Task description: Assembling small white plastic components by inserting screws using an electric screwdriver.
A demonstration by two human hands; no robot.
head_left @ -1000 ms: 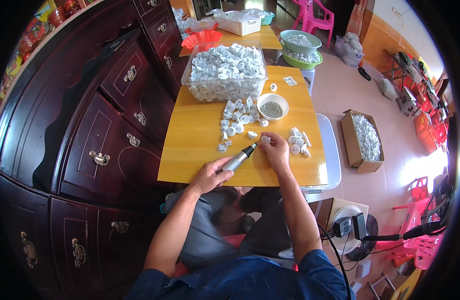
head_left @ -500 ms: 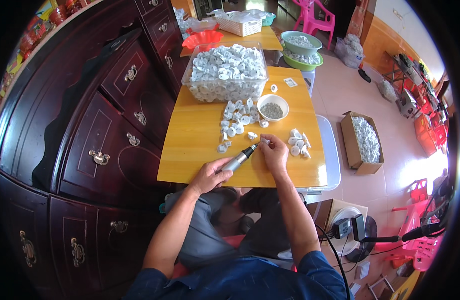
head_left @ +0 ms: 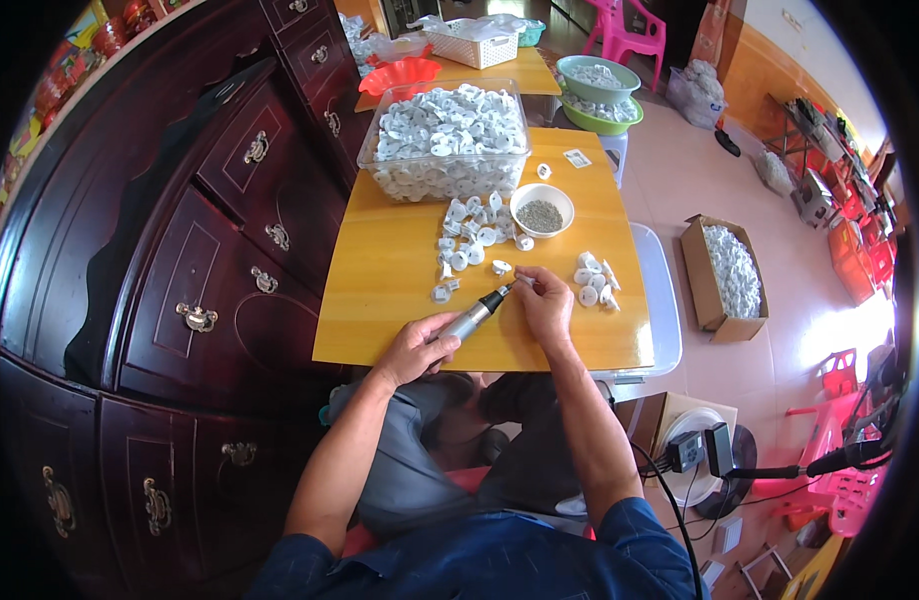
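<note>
My left hand (head_left: 417,349) is wrapped round a silver and black electric screwdriver (head_left: 472,318), its tip pointing up and right. At that tip, my right hand (head_left: 546,303) pinches a small white plastic part (head_left: 526,281), mostly covered by the fingers. Just left of the fingers lies another white part (head_left: 501,267). Beyond it spreads a loose group of white plastic parts (head_left: 477,240). A white bowl (head_left: 525,203) of tiny metal pieces, apparently screws, stands behind my right hand. To the right of that hand sits a smaller heap of white parts (head_left: 594,283).
A clear tub (head_left: 380,170) heaped with white parts fills the far left of the yellow table (head_left: 380,320). Dark wooden drawers (head_left: 180,250) rise along the left. On the floor at right stands a cardboard box (head_left: 698,285) of white pieces. Basins (head_left: 625,88) are stacked behind.
The whole view has shifted very slightly. Both hands keep their places, the screwdriver tip still at the part in my right hand.
</note>
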